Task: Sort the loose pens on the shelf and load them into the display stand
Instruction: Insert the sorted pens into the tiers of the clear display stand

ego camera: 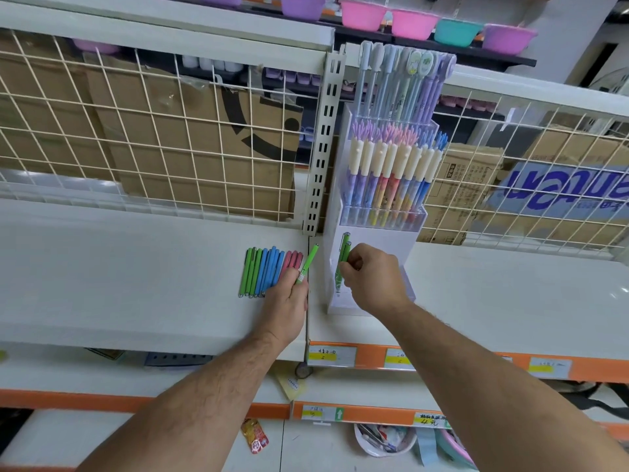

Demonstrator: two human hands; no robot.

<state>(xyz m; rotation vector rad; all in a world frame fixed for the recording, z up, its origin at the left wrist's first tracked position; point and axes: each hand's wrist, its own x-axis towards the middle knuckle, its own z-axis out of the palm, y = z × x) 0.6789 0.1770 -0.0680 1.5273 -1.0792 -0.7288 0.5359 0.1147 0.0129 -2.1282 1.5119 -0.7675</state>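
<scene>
A row of loose pens (267, 270), green, blue and pink, lies side by side on the white shelf (119, 267). My left hand (284, 301) rests at the row's right end and pinches one green pen (308, 264) that tilts up to the right. My right hand (372, 277) holds two green pens (344, 252) upright at the lowest tier of the clear display stand (374, 233). The stand's upper tiers are filled with pastel pens (391, 165). My right hand hides part of the lowest tier.
A wire grid (153, 131) with cardboard boxes behind it backs the shelf. A slotted metal upright (321, 148) stands just left of the stand. Coloured plastic bowls (408, 22) line the shelf above. Orange price strips (425, 357) edge the shelf front.
</scene>
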